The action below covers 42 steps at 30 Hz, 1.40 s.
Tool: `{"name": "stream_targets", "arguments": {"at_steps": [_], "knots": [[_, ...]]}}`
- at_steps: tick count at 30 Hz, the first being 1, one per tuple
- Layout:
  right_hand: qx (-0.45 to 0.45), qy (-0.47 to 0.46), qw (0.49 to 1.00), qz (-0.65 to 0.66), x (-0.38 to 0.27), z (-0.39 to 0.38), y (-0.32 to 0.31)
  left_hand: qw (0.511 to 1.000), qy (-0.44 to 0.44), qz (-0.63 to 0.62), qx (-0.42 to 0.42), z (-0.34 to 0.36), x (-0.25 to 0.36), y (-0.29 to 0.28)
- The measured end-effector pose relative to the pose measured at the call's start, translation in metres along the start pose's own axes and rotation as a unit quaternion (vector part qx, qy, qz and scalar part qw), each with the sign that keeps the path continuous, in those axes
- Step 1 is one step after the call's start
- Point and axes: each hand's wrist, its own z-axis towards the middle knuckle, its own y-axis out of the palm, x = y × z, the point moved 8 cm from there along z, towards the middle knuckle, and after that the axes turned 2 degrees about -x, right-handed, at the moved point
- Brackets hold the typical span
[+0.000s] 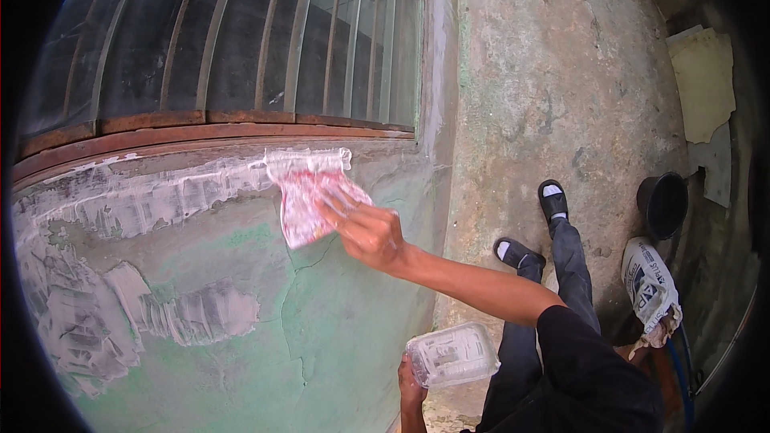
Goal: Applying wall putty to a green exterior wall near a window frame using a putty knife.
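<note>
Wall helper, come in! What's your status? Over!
Right hand gripping pink, white-smeared flat spreader at green-grey wall. Left hand holding clear rectangular plastic tub. Nothing seen blocking the spreader.

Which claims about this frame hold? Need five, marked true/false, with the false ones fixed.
1. The right hand holds a pink-and-white smeared spreader against the wall below the window. True.
2. The left hand is empty. False: it holds a clear plastic container with whitish residue in it.
3. A black bucket is near a white sack. True.
4. Whitish paste covers the entire wall. False: it lies in patches, with bare green showing.
5. The person's feet are bare. False: they wear dark slides over light socks.
</note>
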Motion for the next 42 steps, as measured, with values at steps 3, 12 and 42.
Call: {"name": "stream_targets", "arguments": {"at_steps": [3, 12, 42], "knots": [[0.028, 0.049, 0.998, 0.0, 0.011, 0.021, 0.001, 1.0, 0.003, 0.011, 0.002, -0.003, 0.004, 0.008], [-0.053, 0.052, 0.997, 0.026, 0.005, 0.007, 0.008, 1.0, 0.001, 0.002, -0.002, -0.005, -0.004, -0.005], [-0.036, 0.066, 0.997, 0.024, 0.088, -0.044, 0.007, 1.0, 0.004, 0.013, -0.026, 0.0, 0.009, 0.024]]}}
